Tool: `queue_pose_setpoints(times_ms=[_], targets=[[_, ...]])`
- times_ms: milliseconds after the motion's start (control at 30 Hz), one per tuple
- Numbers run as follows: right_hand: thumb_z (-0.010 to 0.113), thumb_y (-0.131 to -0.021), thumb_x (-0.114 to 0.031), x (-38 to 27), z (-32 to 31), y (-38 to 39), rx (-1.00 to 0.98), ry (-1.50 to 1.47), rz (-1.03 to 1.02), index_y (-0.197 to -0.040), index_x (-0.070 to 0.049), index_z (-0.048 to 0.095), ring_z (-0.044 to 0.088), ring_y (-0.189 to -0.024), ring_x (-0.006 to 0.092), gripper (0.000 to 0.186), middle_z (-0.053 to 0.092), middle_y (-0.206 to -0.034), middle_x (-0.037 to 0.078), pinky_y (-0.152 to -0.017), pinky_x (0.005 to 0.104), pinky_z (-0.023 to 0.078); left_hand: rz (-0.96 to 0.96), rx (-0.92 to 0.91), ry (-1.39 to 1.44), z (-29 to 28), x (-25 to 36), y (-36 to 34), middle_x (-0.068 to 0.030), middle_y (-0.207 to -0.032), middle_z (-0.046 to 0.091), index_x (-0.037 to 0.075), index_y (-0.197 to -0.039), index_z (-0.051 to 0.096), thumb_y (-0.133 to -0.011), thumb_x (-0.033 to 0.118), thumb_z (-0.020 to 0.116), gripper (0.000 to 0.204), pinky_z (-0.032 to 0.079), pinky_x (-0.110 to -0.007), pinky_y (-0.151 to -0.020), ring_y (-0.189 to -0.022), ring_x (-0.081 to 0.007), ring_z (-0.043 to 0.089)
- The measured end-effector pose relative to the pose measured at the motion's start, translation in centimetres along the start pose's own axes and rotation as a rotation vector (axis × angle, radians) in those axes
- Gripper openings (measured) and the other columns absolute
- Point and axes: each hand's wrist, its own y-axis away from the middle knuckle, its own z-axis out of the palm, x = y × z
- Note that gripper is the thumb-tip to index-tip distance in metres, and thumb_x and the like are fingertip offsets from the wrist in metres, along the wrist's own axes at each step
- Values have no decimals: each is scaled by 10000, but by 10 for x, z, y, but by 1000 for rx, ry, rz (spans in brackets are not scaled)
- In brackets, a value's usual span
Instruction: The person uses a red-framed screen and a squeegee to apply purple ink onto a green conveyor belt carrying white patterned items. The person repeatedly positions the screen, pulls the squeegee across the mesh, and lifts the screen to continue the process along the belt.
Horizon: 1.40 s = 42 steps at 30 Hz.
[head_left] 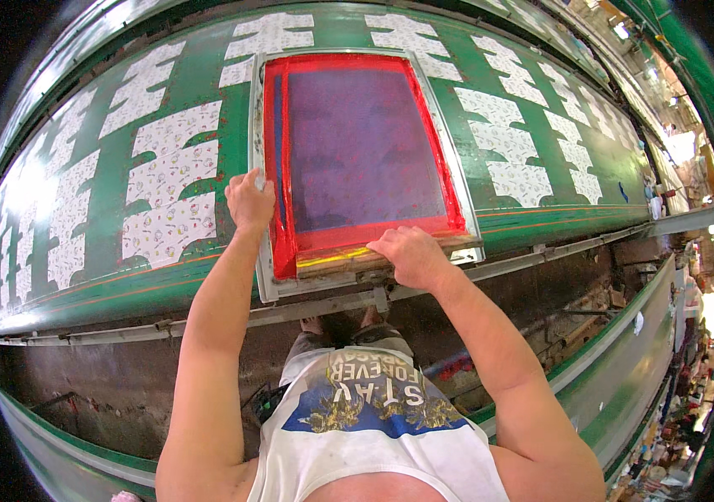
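Observation:
A screen-printing frame (363, 142) with a pale metal border, red taped margins and a purple-blue mesh lies over the green table. My left hand (250, 201) is closed around the left side of the frame's border. At the near end of the screen, my right hand (414, 256) grips a wooden squeegee (332, 263) from above, fingers curled over its top. A streak of yellow ink (336, 256) runs along the squeegee, left of that hand. Faint darker shapes show through the mesh.
White printed fabric pieces (173, 188) lie in rows on the green table (231, 226), left and right of the frame. A metal rail (206, 326) follows the table's near edge. Another long green-edged table (624, 335) stands behind me, with clutter (666, 452) at the far right.

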Motion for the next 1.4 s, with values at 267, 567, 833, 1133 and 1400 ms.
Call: queue_pose_setpoints(times_ms=[267,567,833,1133,1400], targets=[[817,-787,-89,1,19,41,50,-91,-122,-1494,-133,680,630,-1349,403,721,668,-1420,169,-1193,525,507,-180,0,-51,-5,18,10,-179,-1238,742,186,-1400,780,-846,285,851,568,517,-508,-1130,-1236,-401,660],[821,-852,-73,99,22,100,324,-514,-38,-1466,-67,689,583,-1441,432,628,628,-1541,211,-1242,516,469,-139,85,-131,11,14,11,-149,-1151,770,163,-1277,833,-849,214,823,431,533,-486,-1103,-1172,-375,692],[781,-888,-67,219,51,106,470,-759,633,-1518,-49,665,572,-1459,425,641,650,-1507,255,-1271,490,439,-122,139,-136,14,10,9,-127,-1074,779,157,-1186,854,-858,201,834,331,538,-483,-1074,-1129,-364,705],[814,-899,-75,238,56,82,304,-1058,747,-1453,-12,714,689,-1357,359,567,683,-1493,235,-1150,435,555,-90,140,-69,9,10,10,-108,-1018,766,128,-1125,842,-814,149,858,312,545,-475,-994,-1060,-347,719],[811,-891,-41,217,33,67,326,-875,757,-1407,-21,746,675,-1340,337,520,717,-1409,193,-1154,427,533,-101,110,24,7,0,14,-124,-1117,786,88,-1235,821,-800,109,864,437,556,-469,-1027,-1095,-354,726]])
